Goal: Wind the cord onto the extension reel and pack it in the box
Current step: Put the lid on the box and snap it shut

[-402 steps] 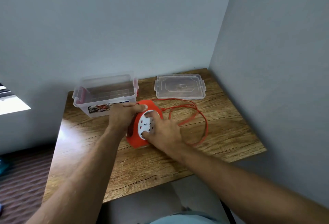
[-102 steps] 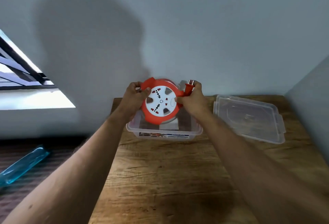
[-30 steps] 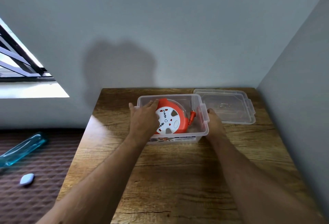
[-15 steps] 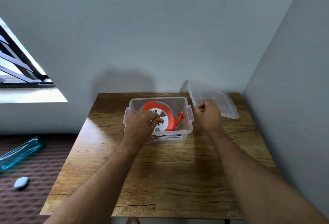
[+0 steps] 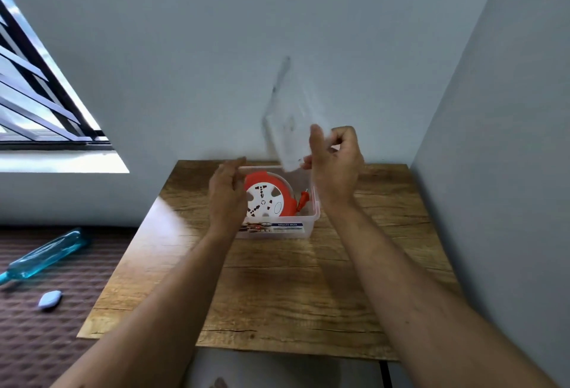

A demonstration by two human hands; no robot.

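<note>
The orange extension reel [image 5: 267,196] with its white socket face lies inside the clear plastic box [image 5: 277,228] at the back of the wooden table [image 5: 293,289]. Its orange plug [image 5: 303,201] rests beside it against the box's right wall. My right hand [image 5: 334,165] grips the clear lid [image 5: 290,122], which stands almost on edge above the box's right side, blurred by motion. My left hand [image 5: 226,195] hovers at the box's left side with its fingers apart, holding nothing and covering the left wall.
Grey walls close in behind and to the right of the table. On the brown floor at left lie a blue glass bottle [image 5: 46,255] and a small pale oval object [image 5: 49,299]. A window [image 5: 40,110] is at far left.
My right hand has lifted the lid off the table and tipped it upright over the box. My left hand has let go of the reel and drawn back to the box's left side.
</note>
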